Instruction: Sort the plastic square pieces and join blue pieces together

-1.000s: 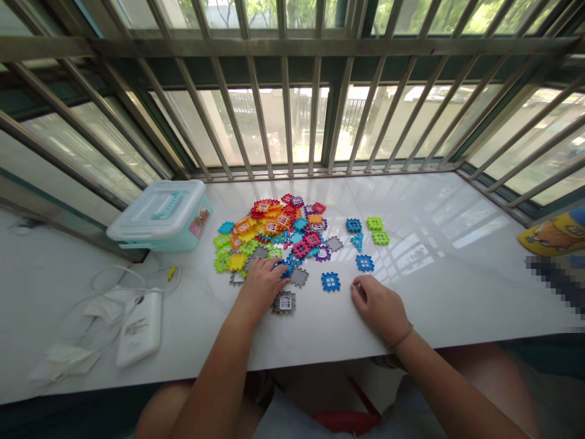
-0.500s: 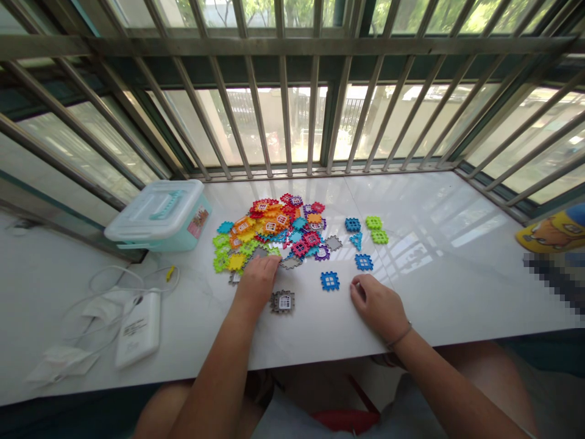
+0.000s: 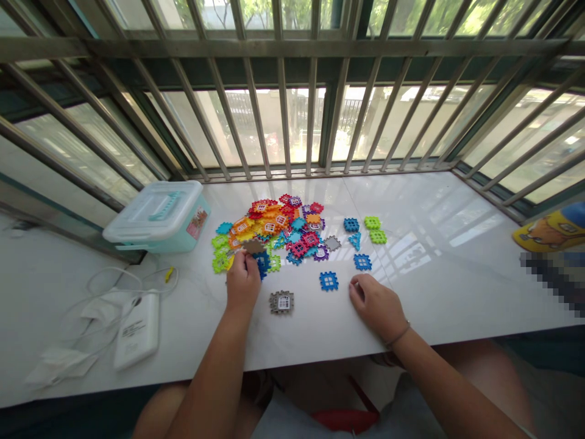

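My left hand is at the near left side of a heap of colourful toothed building tiles, its fingers pinched on a grey-brown tile. A dark blue tile shows just right of those fingers; I cannot tell whether they touch it. My right hand rests on the table with fingers curled and nothing visible in them. Close to its fingertips lie a blue window tile and another blue window tile. A grey tile with a white window lies between the hands.
Two green tiles, a dark blue tile and a light blue triangle lie apart at the right. A lidded box stands left, with a white power bank and cables nearer. Metal bars line the table's back.
My left hand has drawn back to the left and lifted a grey-brown tile from the heap. The dark blue tile beside it has come into view. My right hand stays put.
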{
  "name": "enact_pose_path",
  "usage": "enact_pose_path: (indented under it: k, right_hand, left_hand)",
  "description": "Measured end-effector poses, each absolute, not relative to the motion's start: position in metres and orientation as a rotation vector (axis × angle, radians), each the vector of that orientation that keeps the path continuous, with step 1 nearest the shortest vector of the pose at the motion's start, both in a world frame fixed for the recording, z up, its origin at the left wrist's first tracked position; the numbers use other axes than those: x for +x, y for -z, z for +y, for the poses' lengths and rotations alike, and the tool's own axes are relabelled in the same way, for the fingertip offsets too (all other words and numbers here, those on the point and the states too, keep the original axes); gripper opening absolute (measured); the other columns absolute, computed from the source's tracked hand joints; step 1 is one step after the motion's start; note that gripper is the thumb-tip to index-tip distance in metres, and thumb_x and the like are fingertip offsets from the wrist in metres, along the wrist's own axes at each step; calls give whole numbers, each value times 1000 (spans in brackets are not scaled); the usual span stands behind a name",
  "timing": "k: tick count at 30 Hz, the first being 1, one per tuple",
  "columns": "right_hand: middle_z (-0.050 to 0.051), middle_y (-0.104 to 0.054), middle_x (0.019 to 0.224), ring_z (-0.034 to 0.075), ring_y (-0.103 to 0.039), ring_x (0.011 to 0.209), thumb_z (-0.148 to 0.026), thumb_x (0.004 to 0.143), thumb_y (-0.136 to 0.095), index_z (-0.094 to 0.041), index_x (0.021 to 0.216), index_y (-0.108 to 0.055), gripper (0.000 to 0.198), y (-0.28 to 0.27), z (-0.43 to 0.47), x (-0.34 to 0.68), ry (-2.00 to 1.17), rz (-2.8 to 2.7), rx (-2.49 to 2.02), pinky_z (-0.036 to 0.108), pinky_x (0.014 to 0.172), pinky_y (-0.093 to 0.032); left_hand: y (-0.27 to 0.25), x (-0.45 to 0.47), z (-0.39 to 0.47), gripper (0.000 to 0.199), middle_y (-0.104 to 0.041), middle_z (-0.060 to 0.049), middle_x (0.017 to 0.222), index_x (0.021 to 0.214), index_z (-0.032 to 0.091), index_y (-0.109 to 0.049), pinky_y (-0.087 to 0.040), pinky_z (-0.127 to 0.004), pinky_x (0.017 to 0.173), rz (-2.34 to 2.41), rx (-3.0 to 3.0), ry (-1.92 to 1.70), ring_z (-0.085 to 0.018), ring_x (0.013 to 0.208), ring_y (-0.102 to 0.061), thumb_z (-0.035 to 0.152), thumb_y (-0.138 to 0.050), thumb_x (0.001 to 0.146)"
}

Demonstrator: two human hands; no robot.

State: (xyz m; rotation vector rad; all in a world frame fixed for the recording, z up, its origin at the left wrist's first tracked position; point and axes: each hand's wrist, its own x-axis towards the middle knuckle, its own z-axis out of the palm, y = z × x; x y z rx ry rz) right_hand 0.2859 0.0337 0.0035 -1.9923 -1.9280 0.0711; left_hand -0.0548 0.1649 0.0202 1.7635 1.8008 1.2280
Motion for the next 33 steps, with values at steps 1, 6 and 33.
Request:
enact_pose_path:
  k: [1, 6, 33]
  right_hand:
    - [3, -75, 94, 19, -66, 73, -39, 108, -53, -25, 104, -67, 20, -3, 34, 286, -71, -1928, -1990, 32, 67, -37]
    - [1, -75, 92, 18, -65, 71, -39, 108, -54, -26, 104, -67, 18, -4, 32, 286, -77, -1914, -2001, 32, 66, -36]
    - [0, -75, 85, 19, -69, 70, -42, 106, -55, -26, 115, -69, 23, -5, 32, 289, -180, -1880, -1972, 32, 66, -39]
  left_hand:
    - [-23, -53, 163, 27, -62, 0, 75, 101, 23, -64, -44, -28, 67, 1785, 1704, -1227, -19, 71, -62, 41, -46, 109]
    - [-26, -34, 149, 47, -51, 4, 66, 99, 23, -65, -39, -25, 56, 1494, 1494, -1107, -15, 59, -50, 66, -49, 106]
    - [-9, 44, 72, 14, -83, -1, 123, 107, 26, -72, -49, -42, 112, 604, 2615, -969, -21, 122, -71, 18, -61, 110]
